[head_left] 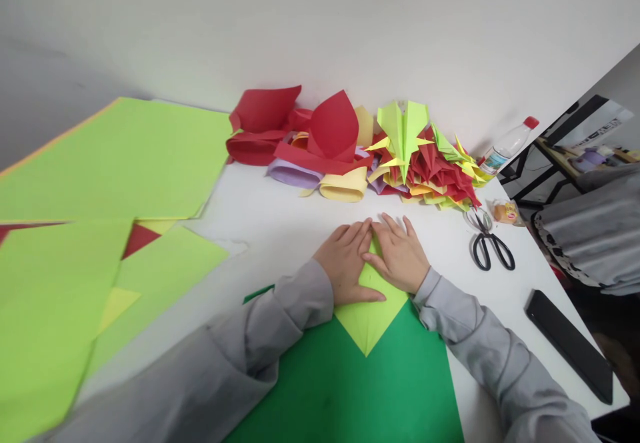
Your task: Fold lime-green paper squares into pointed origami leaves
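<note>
My left hand (346,261) and my right hand (400,253) lie flat, side by side, pressing down on a folded lime-green paper (369,323). The paper's point faces me and rests on a dark green sheet (350,389). Fingers of both hands are stretched out and meet at the paper's far tip. Grey sleeves cover both arms.
Large lime-green sheets (100,163) spread over the left of the white table (280,223). A heap of folded red, yellow and green paper shapes (400,156) lies at the wall. Black scissors (487,243), a plastic bottle (507,144) and a black phone (570,343) sit right.
</note>
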Demonstrator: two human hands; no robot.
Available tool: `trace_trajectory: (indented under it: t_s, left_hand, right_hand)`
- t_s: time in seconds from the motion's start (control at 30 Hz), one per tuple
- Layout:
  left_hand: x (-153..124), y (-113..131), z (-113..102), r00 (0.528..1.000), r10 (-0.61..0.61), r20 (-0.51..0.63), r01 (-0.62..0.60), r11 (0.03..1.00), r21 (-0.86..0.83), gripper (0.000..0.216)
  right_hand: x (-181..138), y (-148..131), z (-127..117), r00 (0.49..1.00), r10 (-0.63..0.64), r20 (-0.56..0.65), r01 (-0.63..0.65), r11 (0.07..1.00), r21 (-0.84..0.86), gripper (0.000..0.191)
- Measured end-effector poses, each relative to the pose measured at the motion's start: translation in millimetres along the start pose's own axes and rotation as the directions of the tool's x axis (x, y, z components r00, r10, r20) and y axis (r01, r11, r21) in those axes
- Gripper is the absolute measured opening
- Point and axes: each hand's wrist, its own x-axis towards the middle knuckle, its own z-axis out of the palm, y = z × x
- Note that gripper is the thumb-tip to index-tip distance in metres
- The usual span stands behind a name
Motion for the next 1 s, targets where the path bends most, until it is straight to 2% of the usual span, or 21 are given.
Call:
trace_trajectory:
  t_s: [0.13, 0.3, 0.5, 0.73, 1.0]
  left_hand:
    - [0.3, 0.0, 0.0, 1.0, -0.004, -0.015, 0.004, 1.0, 0.002, 0.12]
    - [-0.9, 0.8, -1.9, 1.0, -0.002, -0.019, 0.002, 1.0, 0.027, 0.115]
    - [-0.7, 1.4, -3.1, 1.0, -0.018, -0.001, 0.018, 1.0, 0.015, 0.118]
    - [-0.7, 0.6, -0.5, 1.0, -0.02, 0.005, 0.02, 1.0, 0.012, 0.12]
    - [-1.3, -0.5, -0.7, 1.0, -0.004, 0.002, 0.004, 1.0, -0.008, 0.114]
  right_hand:
    - [-0.8, 4.1, 4.0, 0.999, 0.019, -0.046, -0.018, 0.999, 0.04, 0.057]
    - [-5.5, 3.2, 2.6, 0.988, 0.062, -0.142, -0.049, 0.994, 0.094, 0.047]
    - [-2.0, 1.0, 1.8, 0.998, 0.033, -0.058, -0.029, 0.998, 0.063, 0.055]
    - [-5.3, 3.8, 3.1, 0.991, 0.045, -0.129, -0.032, 0.994, 0.104, 0.055]
    - [-6.1, 4.6, 4.5, 0.999, 0.042, -0.034, -0.039, 0.996, 0.08, 0.064]
